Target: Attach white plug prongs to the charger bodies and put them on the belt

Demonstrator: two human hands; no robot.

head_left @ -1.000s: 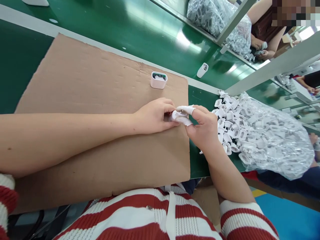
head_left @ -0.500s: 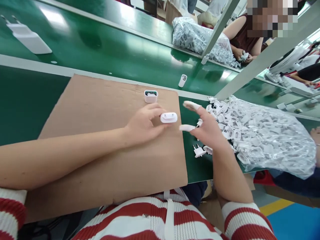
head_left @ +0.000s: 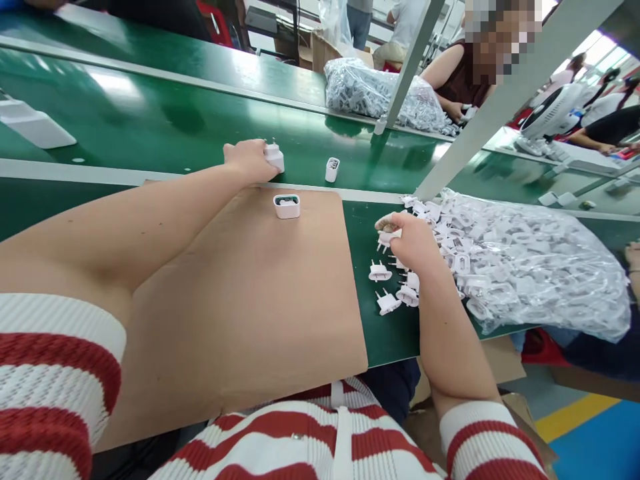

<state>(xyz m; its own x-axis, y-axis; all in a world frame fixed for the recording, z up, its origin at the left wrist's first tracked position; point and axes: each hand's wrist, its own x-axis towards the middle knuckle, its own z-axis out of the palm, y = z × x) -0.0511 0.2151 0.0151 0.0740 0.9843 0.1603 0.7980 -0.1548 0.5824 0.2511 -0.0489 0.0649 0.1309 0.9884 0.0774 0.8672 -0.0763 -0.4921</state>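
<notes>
My left hand reaches over the green belt with its fingers round a white plug charger, whose pins point up. At the right, my right hand pinches a white pin piece above the green table; its fingertips wear white covers. Several loose pin pieces lie just below that hand. An open white charger housing stands near the cardboard's far edge, with parts visible inside. Another open housing is on the belt.
Brown cardboard covers the table before me. A clear bag full of white pieces lies at the right. A slanted metal post rises beyond it. Another charger is at the far left; a person sits across the belt.
My left hand has moved forward and left from the cardboard to the belt with the charger. My right hand has closed on a pin piece. The view has shifted.
</notes>
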